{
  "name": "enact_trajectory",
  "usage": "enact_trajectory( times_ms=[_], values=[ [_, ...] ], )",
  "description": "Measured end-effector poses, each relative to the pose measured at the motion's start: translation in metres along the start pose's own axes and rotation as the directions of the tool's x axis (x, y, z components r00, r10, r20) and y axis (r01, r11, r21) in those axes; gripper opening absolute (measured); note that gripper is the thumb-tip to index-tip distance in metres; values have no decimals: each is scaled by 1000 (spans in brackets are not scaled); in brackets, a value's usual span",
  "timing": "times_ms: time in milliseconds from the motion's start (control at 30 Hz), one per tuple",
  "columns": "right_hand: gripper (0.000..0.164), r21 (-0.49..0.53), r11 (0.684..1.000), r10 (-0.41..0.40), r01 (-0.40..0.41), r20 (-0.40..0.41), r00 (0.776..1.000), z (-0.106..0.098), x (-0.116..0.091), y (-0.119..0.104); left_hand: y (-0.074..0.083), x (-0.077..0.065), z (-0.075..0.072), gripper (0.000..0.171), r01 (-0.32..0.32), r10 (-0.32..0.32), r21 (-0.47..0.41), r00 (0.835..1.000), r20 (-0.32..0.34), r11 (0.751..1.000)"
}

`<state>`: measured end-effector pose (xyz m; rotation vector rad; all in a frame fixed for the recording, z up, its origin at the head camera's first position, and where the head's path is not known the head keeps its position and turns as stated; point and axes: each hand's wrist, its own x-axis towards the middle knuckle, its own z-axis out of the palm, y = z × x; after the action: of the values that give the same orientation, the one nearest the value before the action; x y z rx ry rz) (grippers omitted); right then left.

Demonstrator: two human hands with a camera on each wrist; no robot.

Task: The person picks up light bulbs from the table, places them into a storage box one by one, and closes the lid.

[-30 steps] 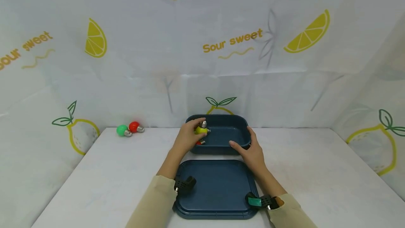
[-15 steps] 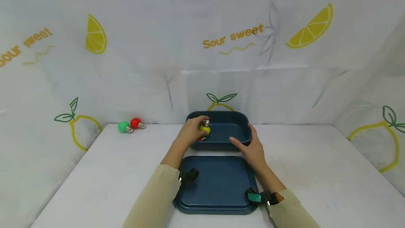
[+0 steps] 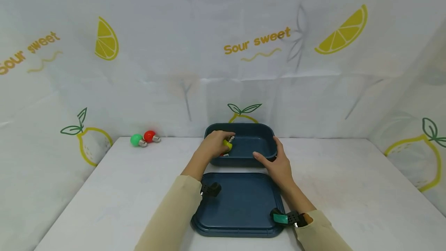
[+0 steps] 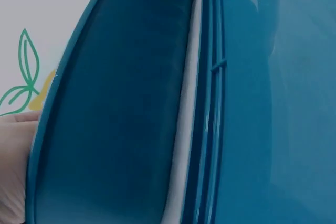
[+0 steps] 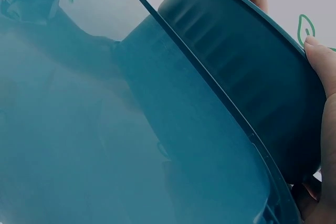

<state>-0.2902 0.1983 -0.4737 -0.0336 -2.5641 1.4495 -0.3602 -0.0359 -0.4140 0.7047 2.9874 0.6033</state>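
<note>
My left hand (image 3: 213, 145) reaches over the left side of a dark blue rectangular box (image 3: 256, 146) and pinches a small yellow light bulb (image 3: 228, 145), its metal screw base tilted up to the right. Under that hand, inside the box, a red bulb (image 3: 221, 155) shows only in part. My right hand (image 3: 278, 165) grips the box's right end, thumb at the near rim and fingers along the outer side. In the left wrist view the box's outer wall (image 4: 115, 98) hides the bulbs; the right wrist view shows the thumb of my right hand (image 5: 328, 93) at the rim.
A matching dark blue lid (image 3: 240, 204) lies flat on the white table (image 3: 331, 189) just in front of the box, beneath my forearms. At the far left edge a green bulb (image 3: 136, 139) and a red bulb (image 3: 149, 136) lie side by side. A printed white sheet hangs behind.
My left hand has moved slightly right and down into the box with the yellow bulb, whose base now leans right instead of pointing up. The right hand keeps its hold on the box.
</note>
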Motion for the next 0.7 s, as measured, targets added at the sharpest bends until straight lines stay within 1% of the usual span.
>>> enact_trajectory(
  times_ms=[267, 400, 533, 700],
  values=[
    [100, -8, 1000, 5, -6, -5, 1000, 1, 1, 1, 1, -1, 1, 56, 3, -2, 74, 1000, -17, 997],
    [100, -11, 1000, 8, -8, -4, 1000, 1, 1, 1, 1, 0, 2, 55, -3, 6, 92, 999, -32, 996],
    [100, -5, 1000, 11, -11, -7, 1000, 0, 1, 0, 1, 2, 3, 53, 5, -2, 67, 999, -47, 998],
    [100, 0, 1000, 15, -15, -4, 1000, 0, 1, -1, 1, 1, 2, 47, 41, -40, 16, 998, -54, 999]
  ],
)
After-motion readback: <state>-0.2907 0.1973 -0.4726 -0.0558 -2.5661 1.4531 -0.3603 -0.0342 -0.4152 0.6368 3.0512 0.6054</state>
